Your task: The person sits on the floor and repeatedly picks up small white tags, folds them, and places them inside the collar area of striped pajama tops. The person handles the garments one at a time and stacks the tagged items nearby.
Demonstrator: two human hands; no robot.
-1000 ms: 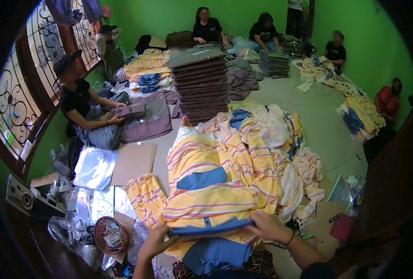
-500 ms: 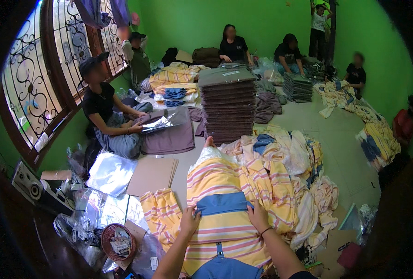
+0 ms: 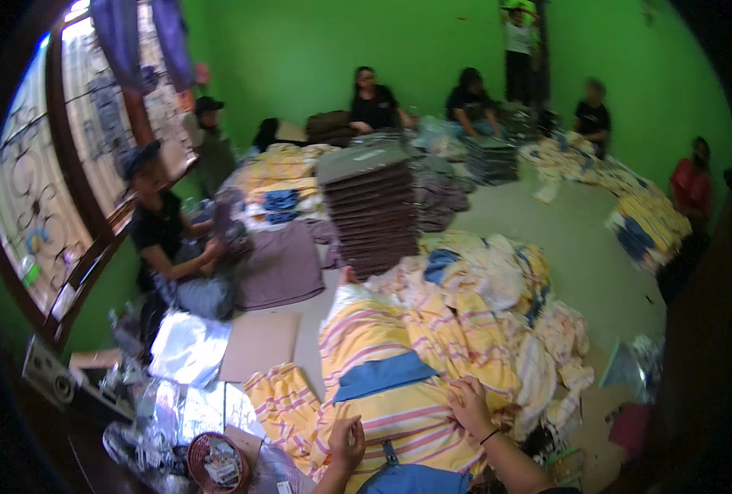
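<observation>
A yellow striped garment (image 3: pixel 382 416) with pink and white stripes is spread over my lap and legs. A blue band of cloth (image 3: pixel 386 375) lies across its middle, slightly tilted. Nearer to me are a small blue tab (image 3: pixel 389 451) and a larger blue panel (image 3: pixel 415 481). My left hand (image 3: pixel 347 442) is at the garment's left side, fingers loosely curled and parted, with nothing seen in them. Just beyond the right end of the blue band, my right hand (image 3: pixel 470 407) rests on the striped cloth, fingers stretched out.
Loose striped garments (image 3: pixel 539 362) heap up to my right. Ahead rises a tall stack of folded dark garments (image 3: pixel 370 210). At left lie clear plastic bags (image 3: pixel 186 346), a cardboard sheet (image 3: pixel 259 346) and a red basket (image 3: pixel 216 463). Several people sit around the room, one at left (image 3: pixel 168 239).
Both hands have let go of the blue band; the left drew back toward me, the right slid nearer along the cloth. The view has tilted. The person at left has shifted the plastic-wrapped piece.
</observation>
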